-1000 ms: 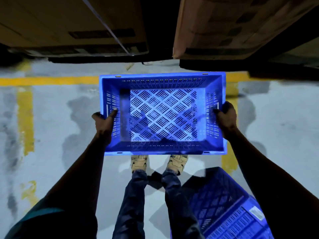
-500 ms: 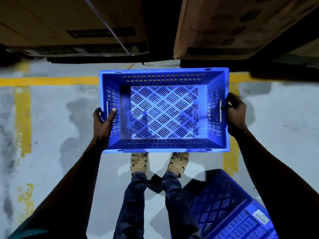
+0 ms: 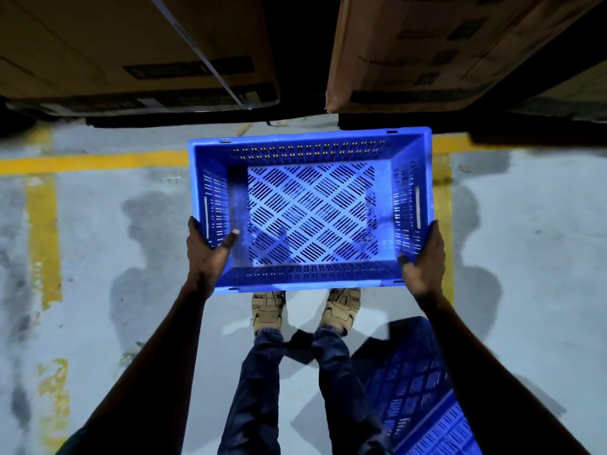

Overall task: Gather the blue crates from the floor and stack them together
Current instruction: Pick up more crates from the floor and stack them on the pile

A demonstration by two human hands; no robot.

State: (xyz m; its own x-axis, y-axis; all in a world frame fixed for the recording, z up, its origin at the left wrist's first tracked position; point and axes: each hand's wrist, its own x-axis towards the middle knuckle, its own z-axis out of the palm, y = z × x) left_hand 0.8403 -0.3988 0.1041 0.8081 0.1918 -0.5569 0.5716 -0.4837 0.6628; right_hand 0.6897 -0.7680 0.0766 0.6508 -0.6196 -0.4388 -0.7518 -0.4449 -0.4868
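while both hands, left (image 3: 206,254) and right (image 3: 423,257), grip the near corners of the perforated blue crate (image 3: 310,211) held crosswise, the second blue crate (image 3: 423,399) lies low right, nearer the right hand.

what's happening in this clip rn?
A person stands on a grey floor with yellow lines, holding an empty blue crate out in front, open side up. The left hand grips its near left corner with the thumb over the rim; the right hand grips the near right corner. A second blue crate sits low by the right leg. Cardboard boxes stand ahead. The held crate isn't stacked yet.
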